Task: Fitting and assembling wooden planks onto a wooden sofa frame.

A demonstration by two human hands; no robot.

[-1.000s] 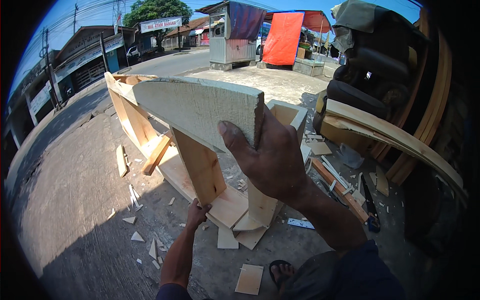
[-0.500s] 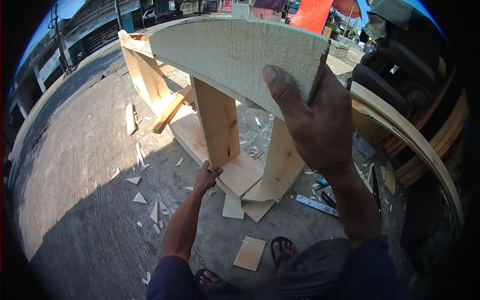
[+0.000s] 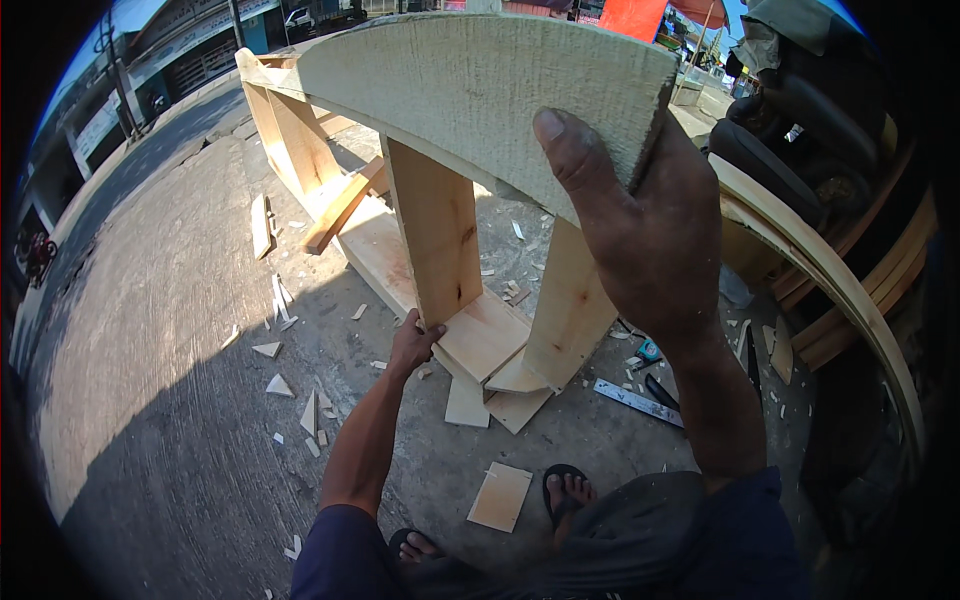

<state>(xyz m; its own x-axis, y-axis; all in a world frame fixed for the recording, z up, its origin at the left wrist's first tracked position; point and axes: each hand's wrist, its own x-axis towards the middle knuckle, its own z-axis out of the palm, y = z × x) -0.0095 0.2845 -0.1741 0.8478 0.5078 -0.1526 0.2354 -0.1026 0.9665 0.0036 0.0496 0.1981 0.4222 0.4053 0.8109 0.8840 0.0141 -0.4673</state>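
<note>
A long wooden frame of pale boards stretches away from me, with a rough, curved-edged board (image 3: pixel 480 95) along its top. My right hand (image 3: pixel 645 230) is closed round the near right end of that board, thumb on its face and fingers hidden behind. Below it stands an upright wooden panel (image 3: pixel 432 230), joined to a lower plank (image 3: pixel 485 335). Low down, my left hand (image 3: pixel 413 343) grips the frame's edge at the foot of this panel. To the right, a second upright panel (image 3: pixel 570 300) is partly covered by my right hand.
Wood offcuts lie scattered over the concrete, including a square piece (image 3: pixel 500 497) by my feet. A metal ruler (image 3: pixel 638 402) and a blue tape measure (image 3: pixel 649 350) lie at right. Curved wooden strips (image 3: pixel 830 270) and dark seats (image 3: pixel 770 165) stand beyond. A loose wood bar (image 3: pixel 342 212) leans across the frame.
The whole scene sits slightly higher in view. The top board's near end and my right hand have shifted a little up and right. Both hands keep their holds.
</note>
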